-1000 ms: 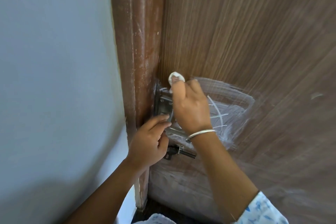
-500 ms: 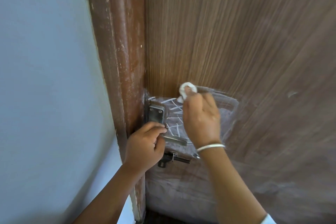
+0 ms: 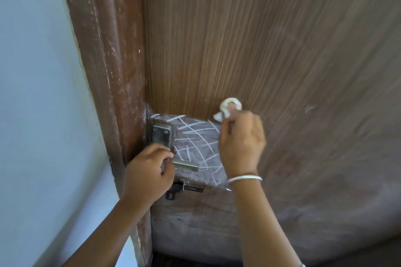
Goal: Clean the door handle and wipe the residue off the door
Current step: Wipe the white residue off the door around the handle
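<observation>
Pinching the small white wad [image 3: 230, 108] at the upper edge of the white residue [image 3: 195, 141], your right hand [image 3: 241, 144] could have smeared it onto clean door [image 3: 271, 50]; your left hand [image 3: 148, 172] gripped the lever handle [image 3: 187, 166].

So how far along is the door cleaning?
Done: nothing clearly finished. In hand: right hand holds a white wad at the top edge of the white streaks; left hand grips the handle. Left: those streaks beside the handle, plus haze lower on the door.
</observation>
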`<control>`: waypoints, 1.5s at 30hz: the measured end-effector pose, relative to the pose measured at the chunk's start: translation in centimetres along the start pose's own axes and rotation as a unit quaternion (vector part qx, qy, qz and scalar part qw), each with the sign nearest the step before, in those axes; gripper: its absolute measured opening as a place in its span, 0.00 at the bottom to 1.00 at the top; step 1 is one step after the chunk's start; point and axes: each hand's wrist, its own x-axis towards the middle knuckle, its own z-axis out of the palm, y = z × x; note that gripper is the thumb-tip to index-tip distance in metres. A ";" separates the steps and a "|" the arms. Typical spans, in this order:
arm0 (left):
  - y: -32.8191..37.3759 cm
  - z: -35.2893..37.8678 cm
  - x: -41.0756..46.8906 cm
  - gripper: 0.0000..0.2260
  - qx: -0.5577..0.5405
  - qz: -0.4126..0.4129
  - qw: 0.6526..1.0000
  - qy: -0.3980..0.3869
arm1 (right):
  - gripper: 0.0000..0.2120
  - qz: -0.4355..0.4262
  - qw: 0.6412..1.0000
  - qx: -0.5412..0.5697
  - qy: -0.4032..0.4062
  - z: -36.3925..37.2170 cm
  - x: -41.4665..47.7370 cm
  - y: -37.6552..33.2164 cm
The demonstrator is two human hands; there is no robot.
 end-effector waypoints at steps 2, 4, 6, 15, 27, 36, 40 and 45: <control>0.4 0.2 -0.1 0.10 0.019 -0.013 1.000 0.002 | 0.13 -0.041 0.997 0.010 -0.059 1.6 0.2 -2.3; 0.5 0.3 -0.2 0.08 0.028 -0.024 0.999 0.005 | 0.09 -0.093 0.990 0.014 -0.102 3.0 0.2 -4.1; 0.5 0.0 -0.3 0.08 0.026 -0.027 0.999 0.004 | 0.05 -0.114 0.988 0.016 -0.105 3.5 0.3 -4.6; 0.4 -0.5 -0.3 0.09 0.020 -0.021 0.999 -0.021 | 0.11 0.063 0.995 -0.042 0.066 -2.5 -1.0 4.5; 0.7 -0.3 0.0 0.08 0.030 -0.022 0.999 -0.013 | 0.06 -0.046 0.999 -0.011 0.005 0.5 -1.4 1.5; 1.0 -0.8 0.2 0.08 0.023 -0.029 0.998 -0.044 | 0.05 0.057 0.996 0.002 0.070 -2.2 -3.6 6.8; 0.7 -1.1 0.8 0.06 -0.001 -0.041 0.998 -0.039 | 0.06 0.062 0.996 0.004 0.064 -2.1 -3.9 6.7; 0.6 -1.4 0.7 0.09 -0.012 -0.036 0.998 -0.047 | 0.04 -0.035 0.999 0.007 -0.041 0.6 -2.8 1.9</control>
